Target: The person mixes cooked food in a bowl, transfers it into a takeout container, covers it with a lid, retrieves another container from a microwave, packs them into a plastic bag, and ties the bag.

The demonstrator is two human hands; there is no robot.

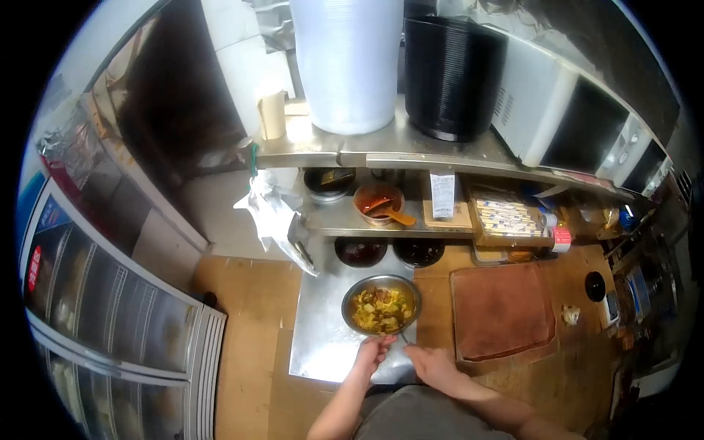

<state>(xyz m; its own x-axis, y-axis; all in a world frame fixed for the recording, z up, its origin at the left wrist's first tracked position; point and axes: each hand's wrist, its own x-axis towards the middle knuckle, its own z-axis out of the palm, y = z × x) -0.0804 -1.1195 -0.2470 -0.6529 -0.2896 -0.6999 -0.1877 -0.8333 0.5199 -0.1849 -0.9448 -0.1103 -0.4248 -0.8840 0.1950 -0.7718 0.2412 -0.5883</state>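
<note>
A round metal bowl (pixel 345 309) of yellow and green food (pixel 381 309) stands on the steel worktop (pixel 323 352). Just below its near rim is my left hand (pixel 374 352), fingers curled; whatever they may hold is too small to make out. To the right, my right hand (pixel 429 363) is closed around the end of a thin utensil handle (pixel 405 339) that points up toward the bowl. Behind the bowl, two dark round containers (pixel 361 251) are set side by side.
A reddish-brown mat (pixel 503 312) lies right of the bowl. Above, a shelf (pixel 323 220) carries a bowl of red sauce (pixel 378 202) with an orange-handled spoon. A white bag (pixel 268 213) hangs at the left. A glass-door fridge (pixel 110 293) stands far left, a microwave (pixel 535 110) upper right.
</note>
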